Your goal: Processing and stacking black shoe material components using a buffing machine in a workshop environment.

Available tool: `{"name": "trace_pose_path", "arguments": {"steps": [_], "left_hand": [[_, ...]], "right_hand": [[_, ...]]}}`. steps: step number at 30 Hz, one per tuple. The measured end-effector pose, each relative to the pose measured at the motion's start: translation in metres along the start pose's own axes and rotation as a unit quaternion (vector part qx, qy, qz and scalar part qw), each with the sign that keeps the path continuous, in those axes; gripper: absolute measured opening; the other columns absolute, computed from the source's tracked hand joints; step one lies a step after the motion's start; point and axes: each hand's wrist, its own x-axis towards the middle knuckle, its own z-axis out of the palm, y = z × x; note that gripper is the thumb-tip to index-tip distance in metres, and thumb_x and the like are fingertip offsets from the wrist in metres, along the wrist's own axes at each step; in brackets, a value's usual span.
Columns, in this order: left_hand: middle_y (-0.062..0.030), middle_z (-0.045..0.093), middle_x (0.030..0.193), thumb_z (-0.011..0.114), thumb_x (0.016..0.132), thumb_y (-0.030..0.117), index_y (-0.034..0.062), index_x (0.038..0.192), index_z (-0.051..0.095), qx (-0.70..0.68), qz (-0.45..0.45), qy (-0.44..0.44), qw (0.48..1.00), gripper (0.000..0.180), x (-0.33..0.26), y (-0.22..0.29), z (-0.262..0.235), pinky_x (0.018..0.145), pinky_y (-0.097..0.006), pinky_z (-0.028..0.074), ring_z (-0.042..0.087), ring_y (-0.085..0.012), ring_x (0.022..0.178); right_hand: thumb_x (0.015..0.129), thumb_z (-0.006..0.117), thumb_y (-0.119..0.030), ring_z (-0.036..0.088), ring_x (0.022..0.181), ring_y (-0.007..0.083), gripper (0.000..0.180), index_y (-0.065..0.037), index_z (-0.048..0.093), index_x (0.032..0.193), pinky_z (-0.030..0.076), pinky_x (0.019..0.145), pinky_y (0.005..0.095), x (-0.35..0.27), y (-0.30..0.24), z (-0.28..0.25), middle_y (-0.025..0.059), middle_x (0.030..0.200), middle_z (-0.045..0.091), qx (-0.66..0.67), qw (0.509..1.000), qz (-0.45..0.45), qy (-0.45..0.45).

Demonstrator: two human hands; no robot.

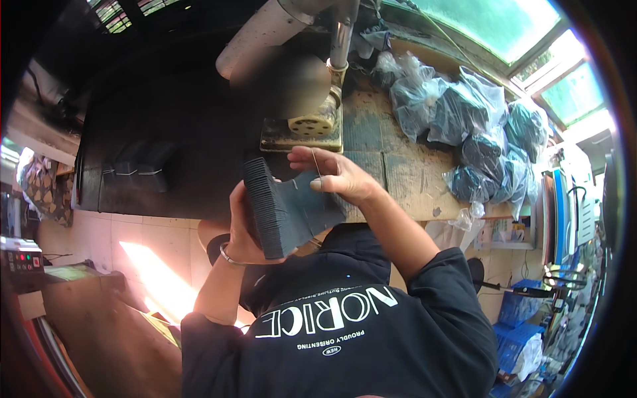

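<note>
Above my lap, at the table's front edge, is a thick stack of thin black pieces (300, 211) with ridged, layered edges facing left. My left hand (244, 229) wraps round its left end and underside, gripping it. On the stack's right side, my right hand (338, 178) has its thumb against or just over the top, with the fingers curled forward. Between that thumb and the fingers runs a thin pale band (316, 164), either string or elastic; which one I cannot tell. Part of the left hand's fingers is hidden behind the stack.
Several banded black bundles (136, 171) lie on the dark table at left. A machine with a cream base (302, 138) stands just beyond my hands. Clear plastic bags of dark pieces (464, 119) crowd the back right. Blue crates (517, 338) sit low at right.
</note>
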Motion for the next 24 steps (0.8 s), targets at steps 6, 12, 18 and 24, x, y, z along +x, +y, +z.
{"name": "trace_pose_path", "arguments": {"steps": [6, 12, 18, 24], "left_hand": [[-0.018, 0.04, 0.142, 0.09, 0.061, 0.022, 0.0051, 0.15, 0.013, -0.112, -0.106, -0.014, 0.988, 0.119, -0.004, -0.01, 0.006, 0.106, -0.042, 0.042, 0.047, -0.0283, 0.128], [-0.0135, 0.045, 0.137, 0.085, 0.066, 0.011, 0.0054, 0.149, 0.018, -0.203, -0.131, 0.182, 0.953, 0.108, 0.0, -0.04, 0.006, 0.104, -0.039, 0.042, 0.049, -0.0246, 0.124], [-0.0107, 0.044, 0.13, 0.083, 0.066, 0.003, 0.0064, 0.148, 0.018, -0.036, -0.168, 0.272, 0.947, 0.104, -0.007, -0.069, -0.004, 0.103, -0.036, 0.042, 0.049, -0.0215, 0.118], [-0.0108, 0.041, 0.133, 0.085, 0.065, 0.005, 0.0059, 0.148, 0.017, 0.068, -0.143, 0.246, 0.956, 0.107, -0.024, -0.085, -0.009, 0.105, -0.036, 0.039, 0.045, -0.0216, 0.121]], "right_hand": [[0.081, 0.062, -0.01, 0.059, 0.118, 0.0246, 0.06, 0.011, 0.048, 0.135, 0.045, 0.104, 0.0353, 0.008, 0.008, -0.01, 0.0185, 0.126, 0.061, 0.028, 0.999, 0.019, -0.038], [0.093, 0.049, -0.027, 0.059, 0.118, 0.0239, 0.046, 0.004, 0.06, 0.126, 0.046, 0.101, 0.037, 0.003, 0.072, -0.032, 0.0142, 0.127, 0.063, 0.228, 0.96, 0.165, -0.002], [0.099, 0.051, -0.02, 0.06, 0.097, 0.0191, 0.028, 0.0, 0.067, 0.112, 0.046, 0.09, 0.0319, -0.034, 0.098, 0.006, 0.0088, 0.103, 0.067, -0.117, 0.993, -0.021, -0.018], [0.098, 0.053, -0.016, 0.061, 0.091, 0.0182, 0.026, 0.003, 0.07, 0.101, 0.049, 0.084, 0.0309, -0.036, 0.095, 0.009, 0.0104, 0.095, 0.066, -0.182, 0.977, -0.105, -0.027]]}}
